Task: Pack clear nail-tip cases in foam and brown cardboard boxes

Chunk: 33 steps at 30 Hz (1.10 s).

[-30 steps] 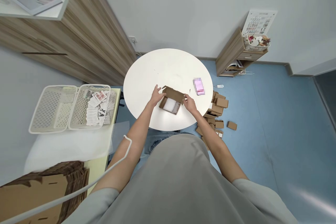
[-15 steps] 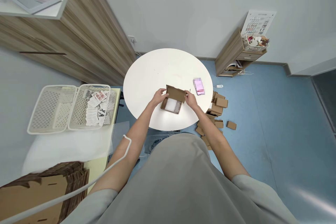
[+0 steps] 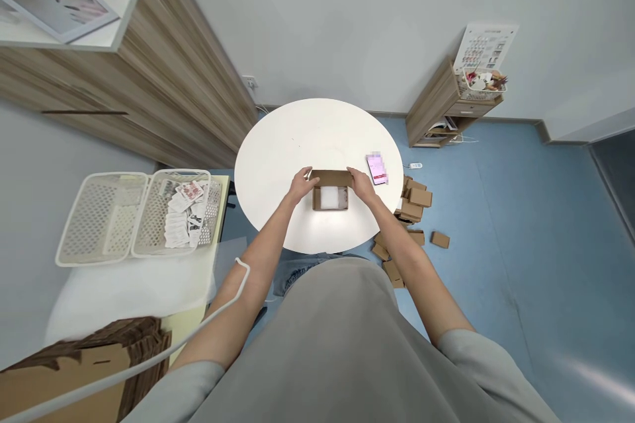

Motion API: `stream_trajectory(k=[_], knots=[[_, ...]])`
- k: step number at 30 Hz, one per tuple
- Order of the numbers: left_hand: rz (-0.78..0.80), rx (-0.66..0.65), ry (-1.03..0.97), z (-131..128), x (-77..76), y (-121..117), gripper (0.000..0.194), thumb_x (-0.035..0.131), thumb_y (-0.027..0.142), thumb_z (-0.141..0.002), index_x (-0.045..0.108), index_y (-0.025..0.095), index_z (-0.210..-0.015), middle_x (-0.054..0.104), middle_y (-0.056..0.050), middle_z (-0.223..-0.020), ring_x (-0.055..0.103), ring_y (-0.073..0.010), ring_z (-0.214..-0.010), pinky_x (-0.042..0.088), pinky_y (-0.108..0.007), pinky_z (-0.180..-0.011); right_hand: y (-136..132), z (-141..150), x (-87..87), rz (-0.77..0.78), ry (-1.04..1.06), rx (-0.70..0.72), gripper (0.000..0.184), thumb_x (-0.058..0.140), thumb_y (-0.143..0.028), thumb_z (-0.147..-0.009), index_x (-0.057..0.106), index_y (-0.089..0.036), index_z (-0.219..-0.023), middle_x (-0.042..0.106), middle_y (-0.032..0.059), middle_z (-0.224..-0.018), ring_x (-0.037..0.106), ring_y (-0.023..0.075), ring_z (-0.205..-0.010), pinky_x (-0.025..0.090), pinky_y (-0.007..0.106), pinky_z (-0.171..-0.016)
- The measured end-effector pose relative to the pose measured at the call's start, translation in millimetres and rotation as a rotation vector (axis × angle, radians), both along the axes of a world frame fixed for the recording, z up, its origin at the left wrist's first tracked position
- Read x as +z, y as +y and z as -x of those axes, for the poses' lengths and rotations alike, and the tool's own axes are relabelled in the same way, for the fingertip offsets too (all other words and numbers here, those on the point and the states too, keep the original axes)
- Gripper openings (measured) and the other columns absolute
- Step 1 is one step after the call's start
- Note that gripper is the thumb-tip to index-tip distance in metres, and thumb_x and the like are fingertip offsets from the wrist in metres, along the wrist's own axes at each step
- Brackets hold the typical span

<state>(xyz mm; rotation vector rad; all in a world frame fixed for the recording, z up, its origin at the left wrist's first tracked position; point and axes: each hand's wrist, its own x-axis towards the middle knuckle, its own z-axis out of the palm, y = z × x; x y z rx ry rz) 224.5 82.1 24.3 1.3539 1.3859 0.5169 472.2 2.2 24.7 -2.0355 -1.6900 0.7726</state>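
Note:
A small open brown cardboard box [image 3: 330, 178] with white padding inside sits near the front of the round white table [image 3: 307, 139]. My left hand [image 3: 301, 184] grips the box's left side with fingers curled around it. On the opposite side, my right hand [image 3: 361, 184] holds the right wall, fingers closed on the raised lid flap. A pink phone [image 3: 377, 167] lies on the table just right of my right hand.
Two white mesh baskets [image 3: 99, 215] stand on a side table at the left, one holding several printed cards [image 3: 183, 211]. Flat cardboard [image 3: 79, 370] is stacked at the lower left. Several small brown boxes [image 3: 414, 208] lie on the blue floor at right. A wooden cabinet [image 3: 446, 106] stands by the wall.
Both hands have closed on the box and turned it from a slanted position to square with me. The view has tilted slightly.

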Motion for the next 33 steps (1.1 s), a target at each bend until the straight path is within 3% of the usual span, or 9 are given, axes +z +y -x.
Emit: stream_trajectory(k=[4,9,15,21,24,28,33], knots=[[-0.025,-0.031,0.021,-4.1,-1.6,-0.1,0.051,0.07,0.02,-0.09,0.067,0.018,-0.14,0.066,-0.016,-0.151,0.063,-0.0285,-0.139,0.05,-0.042,-0.119,-1.8,11.4,-2.3,-0.005,0.027,-0.047,0.057,0.046,-0.012,-0.104,0.056,-0.012,-0.16,0.064,0.0161,-0.156,0.064,0.0273,-0.14,0.047,0.04,-0.122],[-0.071,-0.077,0.078,6.3,-14.9,-19.2,0.051,0.058,0.015,-0.094,0.069,0.019,-0.144,0.069,-0.012,-0.151,0.068,-0.0273,-0.132,0.052,-0.044,-0.119,-24.9,20.0,-8.3,-0.005,0.015,-0.055,0.052,0.042,-0.019,-0.108,0.057,-0.011,-0.157,0.068,0.019,-0.15,0.067,0.031,-0.134,0.051,0.045,-0.117],[-0.166,-0.143,0.21,23.9,-42.2,-75.4,0.058,0.054,0.014,-0.095,0.068,0.021,-0.151,0.075,-0.008,-0.143,0.069,-0.0322,-0.133,0.053,-0.047,-0.119,-82.9,34.2,-19.7,0.08,-0.049,0.036,0.06,0.04,-0.007,-0.097,0.06,-0.019,-0.153,0.07,0.0111,-0.149,0.071,0.0309,-0.123,0.057,0.046,-0.109],[-0.132,-0.309,0.353,37.8,-62.5,-129.0,0.064,0.049,0.015,-0.097,0.059,0.023,-0.159,0.08,-0.01,-0.13,0.074,-0.0372,-0.12,0.057,-0.051,-0.107,-122.1,48.5,-33.6,0.283,-0.184,0.052,0.06,0.045,-0.013,-0.101,0.048,-0.022,-0.161,0.046,0.0116,-0.173,0.072,0.0326,-0.124,0.06,0.044,-0.101],[-0.135,-0.335,0.354,39.3,-66.7,-140.3,0.066,0.055,0.017,-0.094,0.056,0.019,-0.16,0.077,-0.014,-0.134,0.073,-0.0366,-0.12,0.056,-0.047,-0.106,-131.1,50.4,-37.2,0.313,-0.18,-0.006,0.055,0.05,-0.024,-0.106,0.045,-0.018,-0.161,0.061,0.0166,-0.159,0.072,0.0337,-0.122,0.059,0.042,-0.098],[-0.052,-0.26,0.301,32.1,-70.2,-144.5,0.058,0.057,0.026,-0.096,0.061,0.019,-0.154,0.078,-0.013,-0.133,0.073,-0.0353,-0.119,0.056,-0.044,-0.105,-137.3,51.3,-43.8,0.38,-0.111,-0.099,0.048,0.062,-0.047,-0.107,0.057,-0.018,-0.145,0.078,0.0168,-0.126,0.074,0.0337,-0.118,0.057,0.038,-0.097],[-0.031,-0.122,0.29,19.5,-74.0,-142.9,0.042,0.042,0.03,-0.106,0.075,0.019,-0.13,0.08,-0.014,-0.123,0.071,-0.0326,-0.12,0.054,-0.04,-0.102,-136.8,45.2,-55.8,0.342,0.055,-0.207,0.029,0.054,-0.036,-0.112,0.066,-0.021,-0.134,0.079,0.0135,-0.129,0.075,0.0278,-0.122,0.055,0.035,-0.102]])
